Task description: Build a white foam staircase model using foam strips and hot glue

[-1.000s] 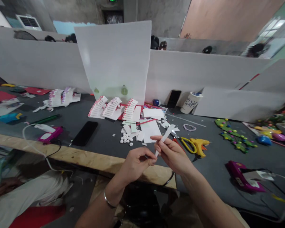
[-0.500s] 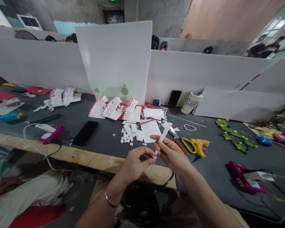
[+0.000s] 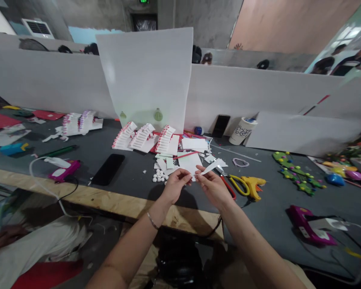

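In the head view, two bare hands meet over one white, paper-like strip [image 3: 213, 165], above the front of the dark grey worktop [image 3: 138, 182]. The right hand [image 3: 213, 186] pinches the strip between thumb and fingertips. The left hand [image 3: 179, 184] has its fingers drawn in at the strip's narrow end; I cannot tell whether they grip it. One silver-coloured bracelet [image 3: 152, 220] circles the left wrist.

Behind the hands stand three fanned rows of slim white pieces with red tips [image 3: 142, 136]. Small rounded white balls [image 3: 159, 176] lie by the left hand, too crowded to count. Near the right hand are one pair of scissors with red and yellow handles [image 3: 228, 188] and one yellow glue gun [image 3: 252, 186]. Two black, glossy, rectangular phones are visible: one flat [image 3: 108, 169], one propped up [image 3: 220, 125].

Compared with half a second ago, both hands are farther forward, away from the worktop's raw, flaky wooden edge [image 3: 123, 204]. The strip, steeply raised then, now slants gently to the right. The scissors and glue gun have stayed put.
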The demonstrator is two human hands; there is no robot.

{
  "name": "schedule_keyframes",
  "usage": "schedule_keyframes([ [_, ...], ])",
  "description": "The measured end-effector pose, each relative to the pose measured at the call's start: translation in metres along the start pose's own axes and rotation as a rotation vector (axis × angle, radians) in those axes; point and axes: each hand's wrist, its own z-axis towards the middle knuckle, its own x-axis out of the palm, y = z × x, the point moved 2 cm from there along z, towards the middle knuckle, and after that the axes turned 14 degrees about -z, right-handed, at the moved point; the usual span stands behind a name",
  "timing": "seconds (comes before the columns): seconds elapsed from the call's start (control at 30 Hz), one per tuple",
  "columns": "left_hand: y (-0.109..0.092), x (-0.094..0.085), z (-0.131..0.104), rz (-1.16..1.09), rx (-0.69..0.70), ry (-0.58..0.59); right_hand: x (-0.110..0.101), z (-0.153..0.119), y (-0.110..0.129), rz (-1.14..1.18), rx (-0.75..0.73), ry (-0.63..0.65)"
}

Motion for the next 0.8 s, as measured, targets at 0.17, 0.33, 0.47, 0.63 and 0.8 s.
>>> schedule_keyframes([
  [0.17,0.016,-0.006,0.011,-0.063,-0.065,0.017,-0.009,0.012,-0.014,-0.138,-0.007,-0.135],
  [0.33,0.019,-0.013,0.014,0.012,-0.053,-0.003,-0.008,0.017,-0.023,-0.063,-0.007,-0.135],
  [0.47,0.02,-0.017,0.014,0.078,-0.047,-0.013,-0.006,0.019,-0.03,-0.086,-0.034,-0.087],
  [0.63,0.023,-0.025,0.016,0.179,0.037,-0.027,-0.004,0.022,-0.037,-0.149,-0.035,-0.047],
  [0.8,0.019,-0.034,0.019,0.277,0.138,-0.063,-0.014,0.016,-0.031,-0.416,0.028,0.117],
])
